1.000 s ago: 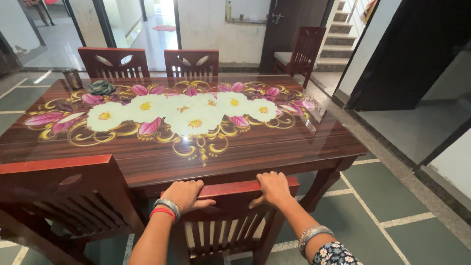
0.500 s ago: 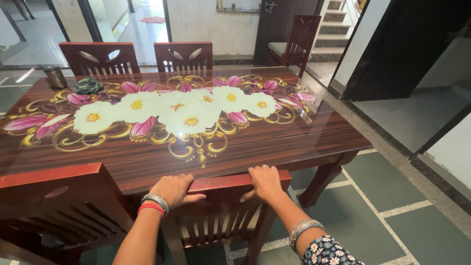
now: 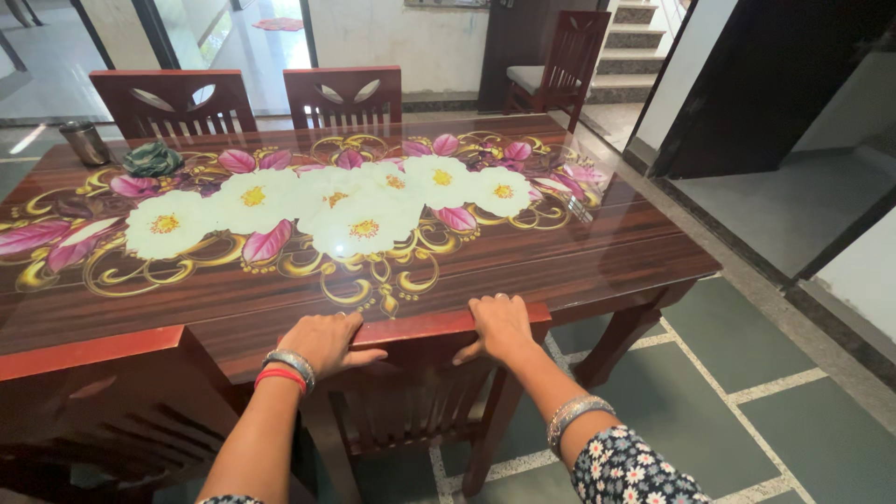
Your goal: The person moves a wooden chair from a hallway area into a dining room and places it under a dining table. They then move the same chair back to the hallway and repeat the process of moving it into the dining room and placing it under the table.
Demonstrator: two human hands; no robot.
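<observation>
Chair [image 3: 420, 392]: dark red-brown wood, flat top rail, slatted back; it stands at the near edge of the worktop, right of centre, pushed close in under it.
Left hand [image 3: 322, 341]: palm down on the left end of the chair's top rail, fingers curled over the far edge, thumb along the near face; it grips the rail. Red and silver bangles sit on the wrist.
Right hand [image 3: 499, 327]: clasped on the right end of the same rail, fingers over the top, thumb spread below; silver bangles and a floral sleeve show behind it.
Worktop [image 3: 579, 261]: glossy striped dark wood, rectangular, printed with white and pink flowers and gold scrolls; light glares off the sheen.
Second chair [image 3: 103, 401]: same wood, near left, cut off by the frame edge.
Far chairs [image 3: 341, 93]: two matching backs with leaf-shaped cut-outs beyond the far edge.
Metal cup [image 3: 84, 142]: small, dull steel, far left corner of the worktop.
Green cloth [image 3: 152, 159]: crumpled, just right of the cup.
Floor [image 3: 793, 429]: grey-green slabs with pale joints.
Hidden: the chair's seat and legs are mostly covered by the arms and shadow.
</observation>
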